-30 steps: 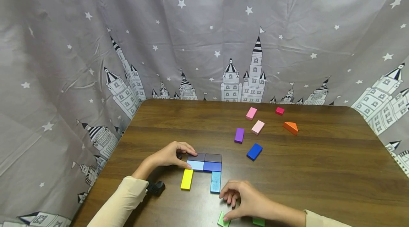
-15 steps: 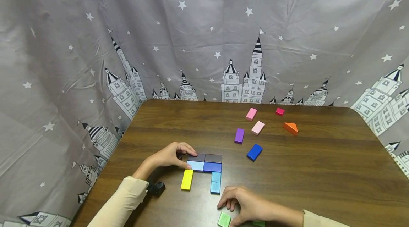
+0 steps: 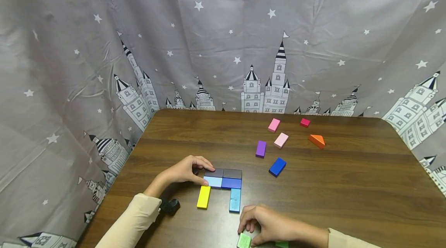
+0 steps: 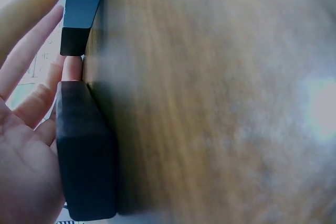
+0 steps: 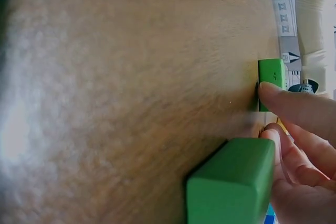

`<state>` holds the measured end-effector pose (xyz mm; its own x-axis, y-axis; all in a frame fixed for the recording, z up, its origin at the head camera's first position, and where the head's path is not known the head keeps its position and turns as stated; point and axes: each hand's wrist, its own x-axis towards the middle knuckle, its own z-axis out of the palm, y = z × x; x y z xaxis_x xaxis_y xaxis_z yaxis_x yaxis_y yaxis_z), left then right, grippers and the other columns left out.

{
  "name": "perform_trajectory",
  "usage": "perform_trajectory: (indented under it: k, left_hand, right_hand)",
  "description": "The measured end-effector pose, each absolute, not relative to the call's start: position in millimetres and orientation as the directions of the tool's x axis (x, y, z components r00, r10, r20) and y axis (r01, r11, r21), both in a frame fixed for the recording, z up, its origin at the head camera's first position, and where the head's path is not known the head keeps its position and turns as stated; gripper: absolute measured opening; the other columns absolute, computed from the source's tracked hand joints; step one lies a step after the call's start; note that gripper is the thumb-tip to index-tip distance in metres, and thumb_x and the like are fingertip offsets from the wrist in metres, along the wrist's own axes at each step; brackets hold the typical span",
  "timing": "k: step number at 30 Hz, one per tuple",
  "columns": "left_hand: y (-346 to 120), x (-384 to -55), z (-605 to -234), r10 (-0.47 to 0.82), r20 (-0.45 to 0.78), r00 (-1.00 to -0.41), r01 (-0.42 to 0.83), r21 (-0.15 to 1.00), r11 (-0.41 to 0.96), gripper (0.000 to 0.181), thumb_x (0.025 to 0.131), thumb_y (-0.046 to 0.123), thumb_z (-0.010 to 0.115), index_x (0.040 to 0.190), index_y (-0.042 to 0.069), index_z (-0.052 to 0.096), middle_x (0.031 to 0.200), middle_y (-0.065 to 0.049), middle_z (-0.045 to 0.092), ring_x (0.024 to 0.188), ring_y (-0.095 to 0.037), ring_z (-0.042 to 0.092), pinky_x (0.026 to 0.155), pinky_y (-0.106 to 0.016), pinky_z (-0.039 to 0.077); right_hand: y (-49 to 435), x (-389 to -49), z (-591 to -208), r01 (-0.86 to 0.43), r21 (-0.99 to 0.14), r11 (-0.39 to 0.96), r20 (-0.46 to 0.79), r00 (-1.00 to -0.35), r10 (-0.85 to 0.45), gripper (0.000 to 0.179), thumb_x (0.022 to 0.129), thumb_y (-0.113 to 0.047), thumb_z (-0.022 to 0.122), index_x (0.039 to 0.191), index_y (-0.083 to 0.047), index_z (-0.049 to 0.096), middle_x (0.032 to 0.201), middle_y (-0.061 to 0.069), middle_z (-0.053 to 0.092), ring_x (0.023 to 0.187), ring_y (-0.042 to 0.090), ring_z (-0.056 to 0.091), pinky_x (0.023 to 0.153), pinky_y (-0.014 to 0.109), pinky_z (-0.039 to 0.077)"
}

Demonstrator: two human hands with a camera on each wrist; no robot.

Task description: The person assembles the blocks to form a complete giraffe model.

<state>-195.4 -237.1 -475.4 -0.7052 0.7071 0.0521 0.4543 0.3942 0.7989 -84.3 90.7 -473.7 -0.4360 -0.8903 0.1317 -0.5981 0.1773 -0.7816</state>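
My left hand (image 3: 186,169) lies at the left end of the joined blocks. Its fingertips touch a dark grey block (image 3: 232,173) row, and its thumb touches a light blue block (image 3: 214,181). In the left wrist view, a dark block (image 4: 86,171) sits close under the palm. At the front, my right hand (image 3: 266,223) pinches a light green block (image 3: 244,240) between thumb and finger. A second green block (image 5: 231,177) lies beneath that hand, mostly hidden in the head view. A yellow block (image 3: 203,197) and a sky-blue block (image 3: 235,200) extend toward me from the blue block (image 3: 231,183).
Farther back on the wooden table (image 3: 355,186) lie loose blocks: blue (image 3: 277,167), purple (image 3: 260,149), light pink (image 3: 280,140), pink (image 3: 273,125), red (image 3: 304,123) and an orange triangle (image 3: 316,140). A grey patterned curtain (image 3: 223,38) hangs behind.
My right thumb has moved from the top of the light green block to its right side, and the finger has come down to its far edge. My left hand has stayed put.
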Motion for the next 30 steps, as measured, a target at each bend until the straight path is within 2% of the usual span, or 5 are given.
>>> perform_trajectory:
  k: [11,18,26,30]
  left_hand:
    - [-237,-196,-474,0.702,0.044,-0.71,0.443,0.804,0.397,0.042,0.077,0.018,0.088,0.115,0.005,0.075,0.116,-0.004,0.069,0.112,-0.025,0.06,0.1,-0.033,0.046]
    - [-237,-196,-475,0.702,0.044,-0.711,0.44,0.806,0.395,0.042,0.077,0.018,0.088,0.115,0.004,0.074,0.116,-0.005,0.069,0.112,-0.025,0.06,0.099,-0.033,0.046]
    - [-237,-196,-475,0.703,0.041,-0.71,0.441,0.804,0.399,0.042,0.078,0.017,0.088,0.116,0.004,0.074,0.116,-0.005,0.069,0.113,-0.025,0.06,0.1,-0.034,0.046]
    - [-237,-195,-474,0.705,0.038,-0.709,0.441,0.803,0.401,0.042,0.078,0.017,0.087,0.116,0.004,0.074,0.116,-0.005,0.069,0.113,-0.025,0.06,0.1,-0.034,0.046]
  right_hand:
    - [89,-84,-473,-0.554,-0.814,0.175,0.116,-0.451,-0.885,0.035,0.067,0.004,0.089,0.093,-0.01,0.069,0.087,-0.008,0.064,0.077,-0.005,0.058,0.067,0.017,0.053]
    - [87,-83,-475,-0.522,-0.835,0.172,0.123,-0.483,-0.867,0.033,0.068,0.003,0.088,0.092,-0.008,0.068,0.082,-0.006,0.065,0.073,-0.005,0.058,0.064,0.018,0.054]
    - [76,-85,-476,-0.357,-0.922,0.151,0.105,-0.604,-0.79,0.032,0.068,0.002,0.09,0.09,-0.006,0.068,0.079,0.001,0.066,0.069,0.001,0.06,0.062,0.025,0.056]
    - [68,-85,-474,-0.306,-0.935,0.177,0.083,-0.676,-0.733,0.032,0.066,0.003,0.09,0.087,-0.006,0.067,0.077,-0.001,0.065,0.066,0.001,0.058,0.061,0.023,0.055]
